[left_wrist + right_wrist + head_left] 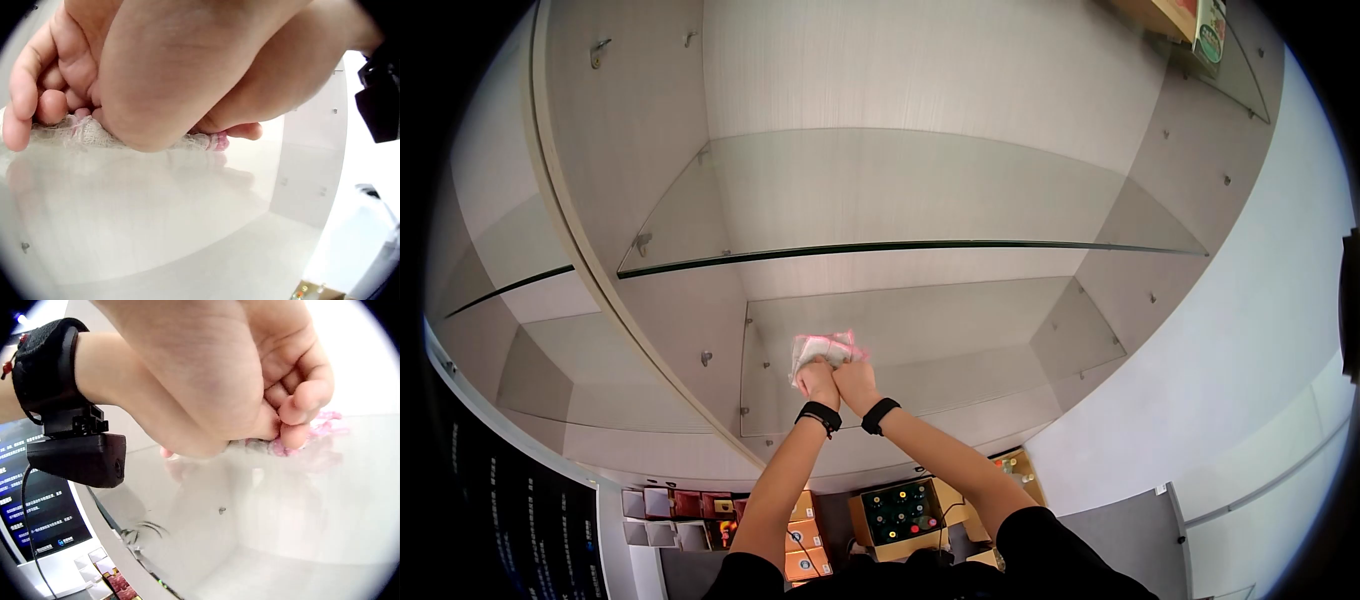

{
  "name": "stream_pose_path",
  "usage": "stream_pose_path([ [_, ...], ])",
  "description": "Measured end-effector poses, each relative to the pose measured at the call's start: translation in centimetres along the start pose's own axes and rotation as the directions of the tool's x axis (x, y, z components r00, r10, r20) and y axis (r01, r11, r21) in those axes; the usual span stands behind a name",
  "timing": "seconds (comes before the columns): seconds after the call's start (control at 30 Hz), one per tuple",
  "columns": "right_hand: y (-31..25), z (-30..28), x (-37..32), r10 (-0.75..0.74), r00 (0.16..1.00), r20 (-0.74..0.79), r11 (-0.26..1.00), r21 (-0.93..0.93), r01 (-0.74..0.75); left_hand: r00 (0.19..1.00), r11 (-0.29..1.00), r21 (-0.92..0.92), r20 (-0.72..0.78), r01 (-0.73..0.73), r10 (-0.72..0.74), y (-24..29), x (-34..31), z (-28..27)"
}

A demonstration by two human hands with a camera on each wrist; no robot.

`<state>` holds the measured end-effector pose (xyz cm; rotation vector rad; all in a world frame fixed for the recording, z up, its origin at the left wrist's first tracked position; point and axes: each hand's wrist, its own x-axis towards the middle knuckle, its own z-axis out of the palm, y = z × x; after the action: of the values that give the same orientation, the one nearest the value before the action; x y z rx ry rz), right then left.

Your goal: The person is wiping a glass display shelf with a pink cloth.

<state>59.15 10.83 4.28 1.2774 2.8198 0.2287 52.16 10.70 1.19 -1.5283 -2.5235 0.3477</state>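
Observation:
A white, loosely woven cloth with pink edging lies bunched on a clear glass shelf in the cabinet. My left hand grips its near left part, fingers curled against the weave in the left wrist view. Close beside it, my right hand holds the right part, where pink edging shows by the curled fingertips. The two hands meet at the wrist side and overlap in both wrist views. Much of the cloth is hidden under them.
Another glass shelf spans the cabinet above my hands, its front edge dark. A wooden box stands high at the right. Below are a carton of bottles, orange boxes and several red and white boxes.

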Motion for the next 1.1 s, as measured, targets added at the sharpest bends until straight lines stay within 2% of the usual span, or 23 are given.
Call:
stream_pose_path([
  [0.07, 0.0, 0.0, -0.1, -0.014, 0.994, -0.104, 1.0, -0.02, 0.012, 1.0, 1.0, -0.011, -0.015, 0.018, -0.019, 0.2, 0.6, 0.5],
  [0.2, -0.1, 1.0, 0.3, 0.022, 0.999, -0.042, 1.0, 0.009, -0.021, 1.0, 0.997, -0.073, -0.025, 0.0, -0.002, -0.1, -0.2, -0.4],
  [0.27, -0.1, 1.9, 0.2, 0.025, 0.985, -0.173, 0.998, 0.064, -0.014, 1.0, 0.995, -0.1, -0.02, 0.01, -0.012, -0.1, -0.2, 0.0],
  [0.33, -0.3, 2.1, 0.0, 0.051, 0.984, -0.173, 0.996, 0.082, -0.037, 0.999, 0.991, -0.128, -0.021, 0.022, -0.025, -0.1, 0.2, 0.9],
  [0.4, -0.4, 2.1, -0.5, 0.073, 0.981, -0.178, 0.994, 0.099, -0.056, 0.998, 0.997, -0.077, -0.055, 0.012, -0.016, 0.0, 0.6, 2.1],
  [0.43, -0.4, 1.9, -0.9, 0.067, 0.97, -0.233, 0.996, 0.078, -0.05, 0.998, 0.997, -0.073, -0.06, 0.01, -0.014, 0.2, 1.0, 3.0],
  [0.5, -0.4, 1.6, -1.3, 0.062, 0.954, -0.294, 0.997, 0.059, -0.046, 0.998, 0.985, -0.172, -0.064, 0.01, -0.022, 0.2, 1.2, 3.7],
  [0.63, -0.2, 1.4, -1.4, 0.026, 0.953, -0.3, 0.997, 0.073, -0.004, 0.998, 0.997, -0.081, -0.055, -0.006, 0.001, 0.0, 0.1, 1.5],
  [0.7, -0.1, 1.8, -1.1, 0.002, 0.947, -0.323, 0.999, 0.049, 0.014, 1.0, 0.981, -0.191, 0.012, 0.021, -0.019, -0.1, -0.5, 0.3],
  [0.77, -0.2, 2.5, -0.6, 0.045, 0.959, -0.28, 0.993, 0.115, -0.013, 1.0, 0.982, -0.185, 0.011, 0.028, -0.027, -0.1, -0.5, 0.1],
  [0.93, -0.2, 2.1, -1.1, 0.031, 0.972, -0.233, 0.994, 0.107, -0.006, 1.0, 0.989, -0.148, -0.008, 0.02, -0.021, 0.0, -0.8, 0.2],
  [1.1, -0.2, 2.2, -1.0, 0.015, 0.986, -0.167, 0.997, 0.078, -0.002, 0.999, 0.979, -0.202, -0.033, 0.029, -0.037, 0.0, -0.9, 0.1],
])
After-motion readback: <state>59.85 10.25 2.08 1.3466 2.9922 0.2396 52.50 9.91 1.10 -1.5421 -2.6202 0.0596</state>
